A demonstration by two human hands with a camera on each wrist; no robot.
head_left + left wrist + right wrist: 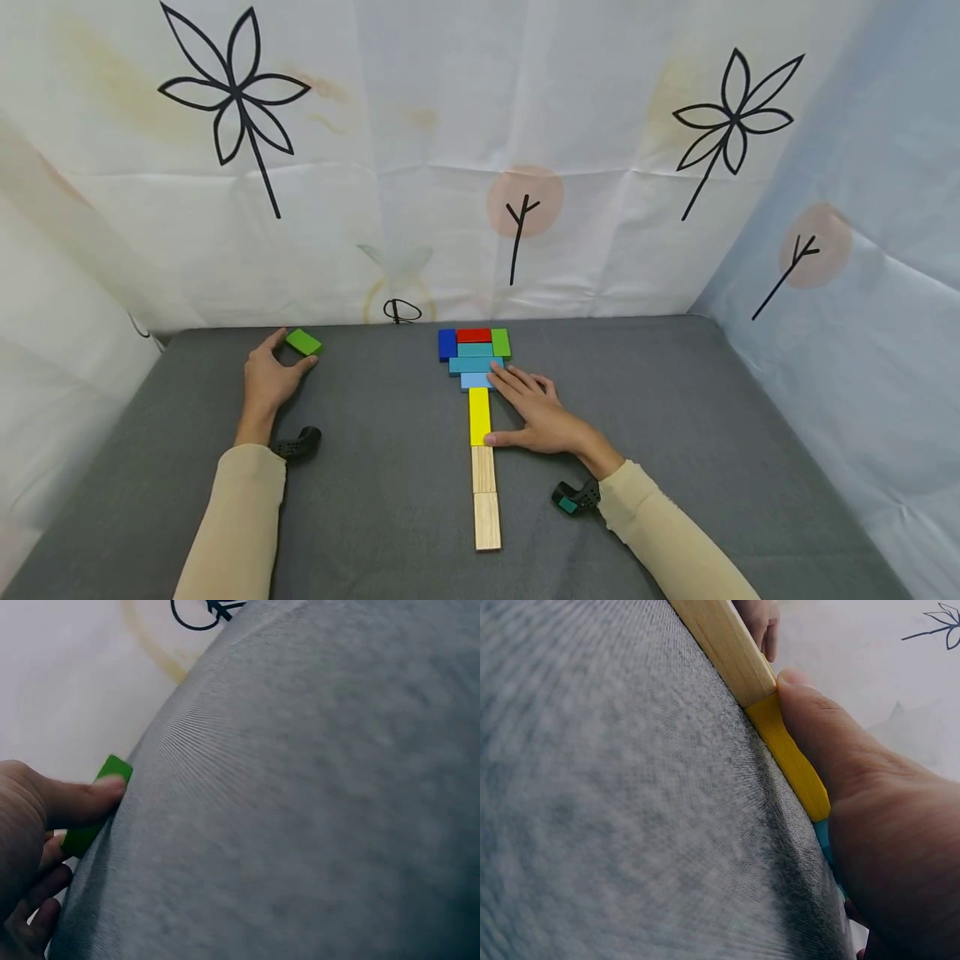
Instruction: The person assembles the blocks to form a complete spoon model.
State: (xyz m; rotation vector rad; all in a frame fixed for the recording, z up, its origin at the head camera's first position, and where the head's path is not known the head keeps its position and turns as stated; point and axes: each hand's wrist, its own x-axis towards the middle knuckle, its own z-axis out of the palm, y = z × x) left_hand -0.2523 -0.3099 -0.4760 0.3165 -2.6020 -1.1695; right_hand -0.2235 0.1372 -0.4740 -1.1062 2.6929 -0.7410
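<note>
At the far left of the table, my left hand (272, 379) pinches a green block (304, 342) between thumb and fingers. The left wrist view shows the thumb laid against that green block (88, 834). My right hand (546, 421) lies spread over a row of flat blocks. Its thumb touches the edge of a yellow block (479, 415), and its fingertips rest on the light blue blocks (472, 381) above. Two plain wooden blocks (485, 508) continue the column toward me. In the right wrist view, the thumb meets the yellow block (784, 750) beside a wooden block (724, 649).
Topping the column are a dark blue block (447, 343), a red block (474, 335), teal blocks (475, 350) and another green block (501, 342). Grey cloth (375, 500) covers the table. White printed fabric (435, 167) hangs behind it and at both sides.
</note>
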